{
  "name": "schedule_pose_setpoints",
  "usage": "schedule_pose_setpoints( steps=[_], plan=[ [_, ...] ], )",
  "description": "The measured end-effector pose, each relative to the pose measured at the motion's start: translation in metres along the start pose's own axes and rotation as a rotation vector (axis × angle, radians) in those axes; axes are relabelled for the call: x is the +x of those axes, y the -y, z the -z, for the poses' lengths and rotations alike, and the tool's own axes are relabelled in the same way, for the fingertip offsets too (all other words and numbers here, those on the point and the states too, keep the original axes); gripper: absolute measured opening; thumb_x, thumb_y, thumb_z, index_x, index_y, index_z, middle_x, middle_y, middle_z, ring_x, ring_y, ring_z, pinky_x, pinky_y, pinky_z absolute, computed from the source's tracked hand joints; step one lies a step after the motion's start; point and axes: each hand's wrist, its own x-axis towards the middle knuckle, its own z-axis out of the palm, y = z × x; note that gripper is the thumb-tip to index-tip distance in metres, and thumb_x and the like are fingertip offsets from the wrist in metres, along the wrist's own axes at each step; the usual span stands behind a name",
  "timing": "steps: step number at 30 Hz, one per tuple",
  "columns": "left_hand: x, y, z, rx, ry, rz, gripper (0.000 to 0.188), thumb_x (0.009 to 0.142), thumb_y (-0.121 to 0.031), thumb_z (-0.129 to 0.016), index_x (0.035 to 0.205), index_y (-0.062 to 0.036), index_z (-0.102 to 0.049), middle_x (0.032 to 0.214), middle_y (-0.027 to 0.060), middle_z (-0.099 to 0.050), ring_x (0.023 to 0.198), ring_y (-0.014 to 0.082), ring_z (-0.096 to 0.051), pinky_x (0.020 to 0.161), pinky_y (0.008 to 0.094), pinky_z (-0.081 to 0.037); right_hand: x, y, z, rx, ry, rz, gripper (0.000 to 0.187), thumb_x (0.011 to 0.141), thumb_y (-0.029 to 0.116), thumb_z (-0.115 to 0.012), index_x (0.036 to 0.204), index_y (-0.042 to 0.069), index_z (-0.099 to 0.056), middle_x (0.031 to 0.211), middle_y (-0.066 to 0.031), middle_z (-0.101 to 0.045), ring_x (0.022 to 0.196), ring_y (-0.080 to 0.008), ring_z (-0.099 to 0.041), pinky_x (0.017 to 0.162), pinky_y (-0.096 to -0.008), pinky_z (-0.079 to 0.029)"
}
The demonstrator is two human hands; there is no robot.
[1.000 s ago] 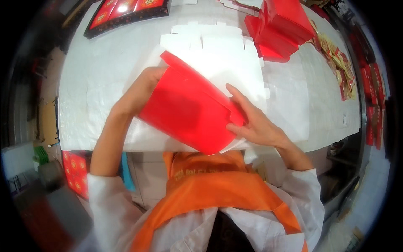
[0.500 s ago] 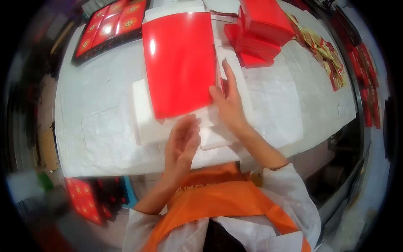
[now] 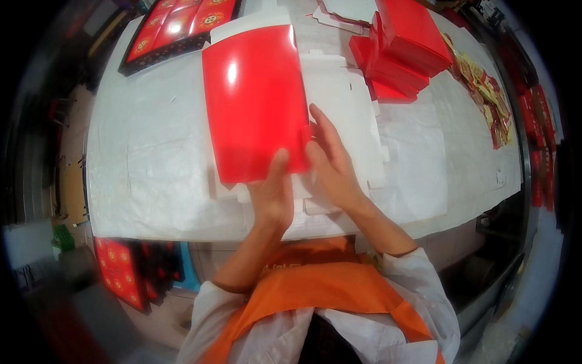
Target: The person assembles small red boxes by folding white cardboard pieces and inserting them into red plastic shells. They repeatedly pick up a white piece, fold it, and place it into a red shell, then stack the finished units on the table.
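Observation:
A glossy red cardboard box (image 3: 254,109), partly folded, lies in front of me, a white flap at its far end. My left hand (image 3: 271,197) grips its near edge, thumb on top and the other fingers hidden underneath. Beside its right edge, my right hand (image 3: 333,167) has its fingers stretched and apart, close to a small red side flap (image 3: 307,133). Whether the right fingertips press on that flap I cannot tell. Under and to the right of the box lie flat white cardboard blanks (image 3: 342,121).
Stacked red boxes (image 3: 409,48) stand at the far right, beside a row of gold-and-red packets (image 3: 485,91). A black tray of red patterned packs (image 3: 179,30) sits far left. White sheeting (image 3: 145,176) covers the table; patterned red boxes (image 3: 121,273) lie below its left edge.
My left hand has moved up from below the box and taken hold of its near edge. The box has shifted slightly left relative to the white blanks, baring more of them.

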Motion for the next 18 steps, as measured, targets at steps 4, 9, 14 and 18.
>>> schedule_pose_setpoints(
  steps=[4,9,14,18],
  plan=[
    [-0.0016,0.0014,0.0016,0.004,0.014,-0.020,0.048,0.080,-0.003,-0.059,0.122,-0.0079,-0.037,0.119,0.0050,-0.045,0.112,0.0187,-0.042,0.099,0.0333,-0.034,-0.0003,-0.0014,-0.0037,-0.216,-0.065,0.065,0.054,0.091,0.022,-0.040,0.135,0.000,-0.017,0.123,-0.0218,-0.040,0.108,-0.0236,-0.046,0.089,-0.0301,-0.038],
    [-0.0019,-0.0007,0.0057,-0.049,0.023,-0.032,0.043,0.081,-0.002,-0.057,0.120,-0.0057,-0.039,0.118,0.0048,-0.046,0.111,0.0177,-0.043,0.098,0.0324,-0.034,0.0020,-0.0034,0.0022,-0.342,-0.058,0.188,0.049,0.094,0.023,-0.033,0.134,-0.002,-0.020,0.124,-0.0186,-0.042,0.102,-0.0199,-0.049,0.086,-0.0276,-0.039],
    [-0.0051,-0.0008,0.0076,0.013,0.083,-0.069,0.040,0.082,-0.003,-0.057,0.119,-0.0056,-0.040,0.117,0.0048,-0.047,0.111,0.0181,-0.043,0.098,0.0319,-0.034,-0.0009,0.0011,0.0013,-0.313,-0.017,0.167,0.048,0.094,0.022,-0.030,0.134,-0.002,-0.020,0.125,-0.0141,-0.042,0.083,-0.0138,-0.050,0.075,-0.0237,-0.042],
    [-0.0075,0.0021,0.0073,0.098,0.081,-0.051,0.042,0.082,-0.005,-0.057,0.120,-0.0080,-0.039,0.117,0.0040,-0.046,0.112,0.0190,-0.042,0.099,0.0339,-0.033,-0.0007,0.0016,0.0000,-0.295,-0.027,0.105,0.049,0.095,0.023,-0.029,0.135,-0.002,-0.018,0.125,-0.0134,-0.043,0.080,-0.0126,-0.050,0.074,-0.0225,-0.042]
  ],
)
